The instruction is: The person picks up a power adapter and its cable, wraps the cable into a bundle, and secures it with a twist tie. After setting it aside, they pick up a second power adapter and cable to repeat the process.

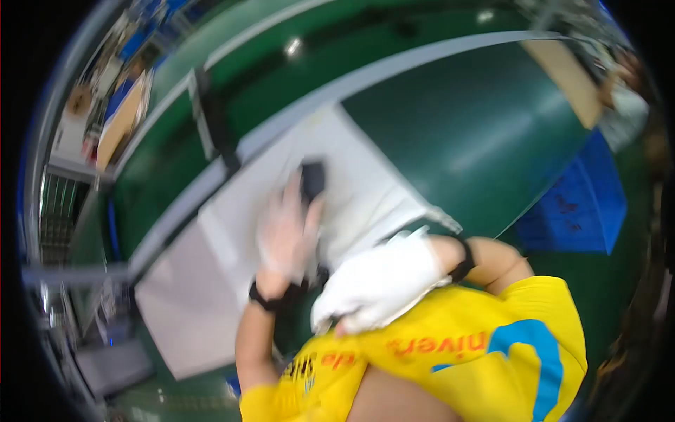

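My left hand [287, 228], smeared by motion and in what looks like a thin whitish glove, reaches over a white sheet [373, 179]. Its fingers are stretched and apart. Beside the fingertips lies a small black block-like object [313, 179]; whether they touch it is unclear. My right hand is drawn in against my chest, bent at the wrist. White cloth [383, 281], a loose glove or a wrap, covers it, and one bare fingertip [341, 327] shows at its lower end. What those fingers do is hidden. Black bands circle both wrists.
The sheet lies on a green work surface [464, 119] with a pale grey rim. A pale panel [190, 309] stands at the left, near a dark upright bracket [211, 119]. At right is a blue bin [576, 200]; another person [622, 105] is beyond it.
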